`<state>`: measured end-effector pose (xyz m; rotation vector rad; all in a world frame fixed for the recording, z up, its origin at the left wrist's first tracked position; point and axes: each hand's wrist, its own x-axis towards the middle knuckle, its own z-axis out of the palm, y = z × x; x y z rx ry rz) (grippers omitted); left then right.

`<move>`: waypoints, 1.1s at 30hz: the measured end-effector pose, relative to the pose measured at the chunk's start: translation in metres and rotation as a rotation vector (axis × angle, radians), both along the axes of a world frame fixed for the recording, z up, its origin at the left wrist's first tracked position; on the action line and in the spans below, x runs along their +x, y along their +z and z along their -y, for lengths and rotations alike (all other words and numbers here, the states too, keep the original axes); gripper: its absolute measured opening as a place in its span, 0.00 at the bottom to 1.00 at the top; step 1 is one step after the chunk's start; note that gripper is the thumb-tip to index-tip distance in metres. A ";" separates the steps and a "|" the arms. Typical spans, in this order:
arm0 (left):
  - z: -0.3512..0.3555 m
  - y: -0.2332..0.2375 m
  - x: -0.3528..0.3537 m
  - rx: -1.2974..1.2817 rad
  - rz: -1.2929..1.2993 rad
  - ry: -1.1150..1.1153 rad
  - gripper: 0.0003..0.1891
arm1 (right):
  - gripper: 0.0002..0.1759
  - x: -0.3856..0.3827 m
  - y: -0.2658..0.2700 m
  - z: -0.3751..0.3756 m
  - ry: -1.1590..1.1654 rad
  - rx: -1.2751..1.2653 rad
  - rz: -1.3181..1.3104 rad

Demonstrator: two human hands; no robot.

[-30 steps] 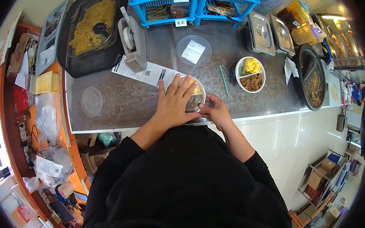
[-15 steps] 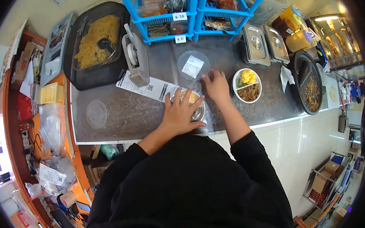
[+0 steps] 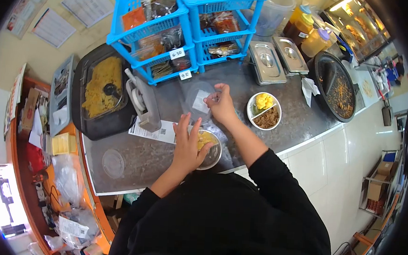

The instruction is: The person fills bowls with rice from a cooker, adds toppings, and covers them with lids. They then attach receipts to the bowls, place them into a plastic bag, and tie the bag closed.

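1. Fingers (image 3: 214, 98) of the right hand (image 3: 222, 107) are closed on the rim of a clear lid (image 3: 197, 101) that bears a white label. Whether the lid is lifted off the tabletop (image 3: 150, 158) cannot be told.
2. The fingers (image 3: 184, 126) of the left hand (image 3: 187, 150) are spread open and laid flat over the near side of a round bowl (image 3: 210, 151) of yellow food. The bowl is set near the front edge of the tabletop, at 6 o'clock from the clear lid.
3. Blue racks (image 3: 182, 30) stacked with packets are seen at the back, at 12 o'clock from the bowl.
4. A black tray (image 3: 101, 93) of yellow rice, with a dark scoop in it, is placed at 10 o'clock.
5. A round dark pan (image 3: 335, 86) with crumbs of food is found at 2 o'clock, well apart from the bowl.
6. Two lidded steel pans (image 3: 266, 62) are lined up at 1 o'clock.
7. A tape dispenser (image 3: 142, 101) is stood between the tray and the clear lid.
8. A divided white bowl (image 3: 263, 111), filled with yellow and brown food, is set just beside the right hand, at 3 o'clock from it.
9. A printed slip (image 3: 154, 131) is laid at 9 o'clock from the left fingers.
10. A second lid (image 3: 113, 162) is lying flat at 8 o'clock from the bowl.
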<state>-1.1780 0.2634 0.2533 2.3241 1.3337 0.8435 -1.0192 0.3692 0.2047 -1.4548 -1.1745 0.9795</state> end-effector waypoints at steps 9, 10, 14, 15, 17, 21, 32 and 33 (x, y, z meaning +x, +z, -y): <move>-0.041 0.020 0.103 0.022 0.009 -0.188 0.39 | 0.26 0.159 0.056 0.057 -0.210 -0.134 0.172; -0.046 0.022 0.124 0.031 -0.062 -0.208 0.41 | 0.26 0.171 0.050 0.061 -0.216 -0.160 0.181; -0.057 0.001 0.188 0.027 -0.170 -0.273 0.46 | 0.27 0.191 0.040 0.069 -0.236 -0.179 0.288; -0.061 -0.004 0.197 0.025 -0.222 -0.273 0.47 | 0.27 0.193 0.040 0.071 -0.240 -0.182 0.295; -0.066 -0.015 0.210 0.021 -0.294 -0.271 0.49 | 0.26 0.199 0.039 0.077 -0.221 -0.186 0.383; -0.067 -0.023 0.219 0.044 -0.349 -0.242 0.51 | 0.29 0.215 0.010 0.088 -0.128 -0.258 0.163; -0.062 -0.022 0.229 0.003 -0.407 -0.230 0.50 | 0.33 0.233 -0.020 0.098 0.076 -0.467 -0.589; -0.063 -0.023 0.229 -0.002 -0.408 -0.229 0.50 | 0.33 0.232 -0.015 0.098 0.060 -0.485 -0.617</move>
